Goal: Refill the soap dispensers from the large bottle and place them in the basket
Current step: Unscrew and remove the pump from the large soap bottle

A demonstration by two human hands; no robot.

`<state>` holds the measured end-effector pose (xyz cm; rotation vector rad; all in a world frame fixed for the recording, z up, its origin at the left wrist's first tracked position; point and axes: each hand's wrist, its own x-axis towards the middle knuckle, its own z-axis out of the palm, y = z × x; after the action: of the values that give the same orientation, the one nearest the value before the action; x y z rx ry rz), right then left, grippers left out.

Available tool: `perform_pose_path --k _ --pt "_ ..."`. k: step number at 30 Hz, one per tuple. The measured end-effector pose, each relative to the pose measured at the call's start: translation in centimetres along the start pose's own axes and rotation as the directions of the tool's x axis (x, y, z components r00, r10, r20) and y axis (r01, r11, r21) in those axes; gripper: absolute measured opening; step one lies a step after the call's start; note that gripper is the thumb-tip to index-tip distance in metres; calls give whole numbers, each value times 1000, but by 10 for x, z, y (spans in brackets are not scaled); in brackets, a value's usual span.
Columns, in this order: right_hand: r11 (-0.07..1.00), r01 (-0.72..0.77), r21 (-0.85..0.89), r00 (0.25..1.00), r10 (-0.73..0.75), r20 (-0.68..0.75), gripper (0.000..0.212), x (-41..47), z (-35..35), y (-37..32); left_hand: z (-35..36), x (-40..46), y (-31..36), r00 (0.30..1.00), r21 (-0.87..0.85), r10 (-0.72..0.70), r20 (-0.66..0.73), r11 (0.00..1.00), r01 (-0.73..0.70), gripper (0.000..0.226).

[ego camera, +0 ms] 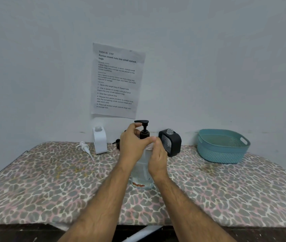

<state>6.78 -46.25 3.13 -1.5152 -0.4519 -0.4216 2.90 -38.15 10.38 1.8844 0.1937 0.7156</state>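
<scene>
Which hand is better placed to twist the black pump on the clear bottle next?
Left. The left hand already has its fingers around the black pump at the collar, while the right hand wraps the clear bottle just below the neck, so it seems better suited to steadying it.

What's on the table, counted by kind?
Bottles and dispensers: 3, white, black, clear held by both hands
Pumps: 3, white loose, black fitted, dark one half hidden
Baskets: 1, teal
Total: 7
</scene>
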Motion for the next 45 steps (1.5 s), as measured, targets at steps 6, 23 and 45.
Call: perform_pose_path --k 6,23,45 --pt "1000 -7 -4 1000 7 8 47 1 0 3 -6 -7 3 970 -62 23 241 998 -9 65" --pt "999 31 -38 999 -32 -16 46 0 1 2 -16 1 -3 980 -153 19 196 988 11 48" --pt "999 21 -46 1000 -22 -17 57 0 0 2 -21 -4 -7 976 -254 35 214 967 21 31"
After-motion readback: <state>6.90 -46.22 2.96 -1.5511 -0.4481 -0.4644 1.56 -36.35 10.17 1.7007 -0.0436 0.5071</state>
